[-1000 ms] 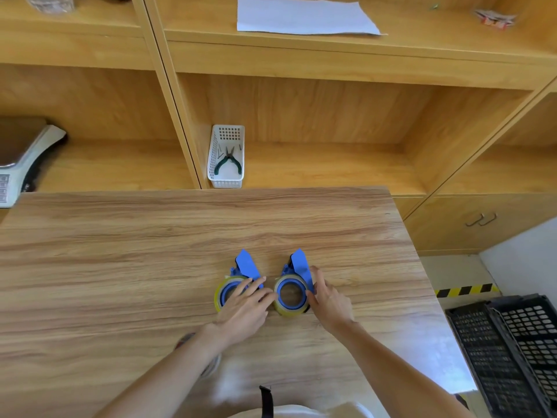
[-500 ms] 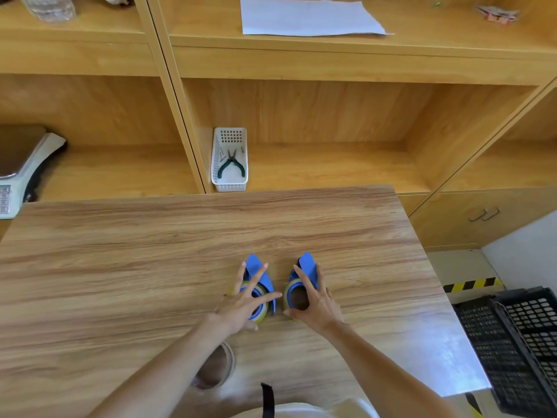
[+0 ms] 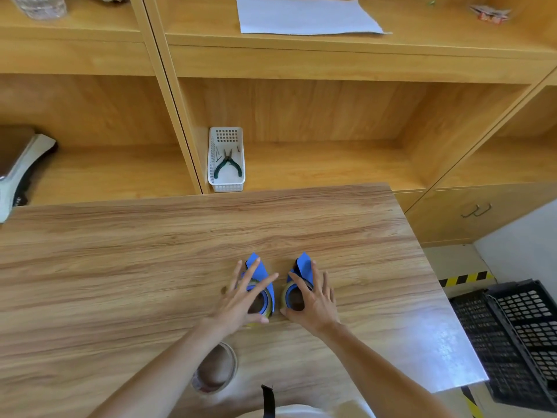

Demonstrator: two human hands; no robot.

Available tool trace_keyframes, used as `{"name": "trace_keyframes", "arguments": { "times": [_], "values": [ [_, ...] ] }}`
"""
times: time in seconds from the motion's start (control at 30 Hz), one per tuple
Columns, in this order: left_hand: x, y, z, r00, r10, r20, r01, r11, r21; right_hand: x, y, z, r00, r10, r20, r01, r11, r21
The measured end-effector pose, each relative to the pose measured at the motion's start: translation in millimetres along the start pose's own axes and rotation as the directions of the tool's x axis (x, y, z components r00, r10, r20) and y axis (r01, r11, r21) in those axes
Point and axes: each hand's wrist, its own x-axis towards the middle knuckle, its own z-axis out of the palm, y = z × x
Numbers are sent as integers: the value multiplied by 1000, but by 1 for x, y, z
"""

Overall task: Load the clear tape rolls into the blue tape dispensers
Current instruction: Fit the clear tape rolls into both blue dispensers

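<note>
Two blue tape dispensers stand side by side near the middle of the wooden table [image 3: 120,251]. The left dispenser [image 3: 261,268] carries a clear, yellowish tape roll [image 3: 271,309], and the right dispenser [image 3: 303,262] carries another roll [image 3: 284,294]. My left hand [image 3: 238,303] lies over the left dispenser with fingers spread, thumb at the roll's near edge. My right hand [image 3: 315,303] rests on the right dispenser, fingers also spread. A third clear tape roll [image 3: 217,369] lies flat near the table's front edge, partly under my left forearm.
Behind the table, a wooden shelf unit holds a white basket [image 3: 226,159] with pliers, a scale [image 3: 21,170] at the left and a paper sheet [image 3: 304,15] above. Black crates [image 3: 518,336] stand on the floor past the table's right edge.
Both hands went from curled around the rolls to fingers spread over the dispensers. The dispensers stay side by side in nearly the same spot.
</note>
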Motion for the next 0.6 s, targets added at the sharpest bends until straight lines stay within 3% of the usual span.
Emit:
{"name": "trace_keyframes", "arguments": {
  "times": [0.1, 0.13, 0.2, 0.3, 0.43, 0.6],
  "values": [
    [-1, -17, -5, 957, -144, -253, 154, 988, 22, 5, -9, -1, 966, -201, -163, 173, 971, -168],
    [0, -25, -5, 942, -241, -234, 245, 969, -11, 9, -16, -2, 950, -247, -192, 207, 956, -208],
    [1, -38, -4, 909, -413, -57, 408, 909, -88, 16, -32, -2, 953, -257, -160, 212, 944, -252],
    [-1, -42, -5, 866, -484, 126, 492, 869, -42, 26, -61, -5, 984, -180, -3, 169, 931, -324],
    [1, -28, -4, 861, -500, 95, 504, 863, -26, 34, -82, -5, 990, -120, 80, 143, 871, -470],
    [4, -19, -2, 870, -490, 47, 489, 871, 33, 38, -84, -1, 993, -65, 99, 103, 883, -458]
  ]
}}
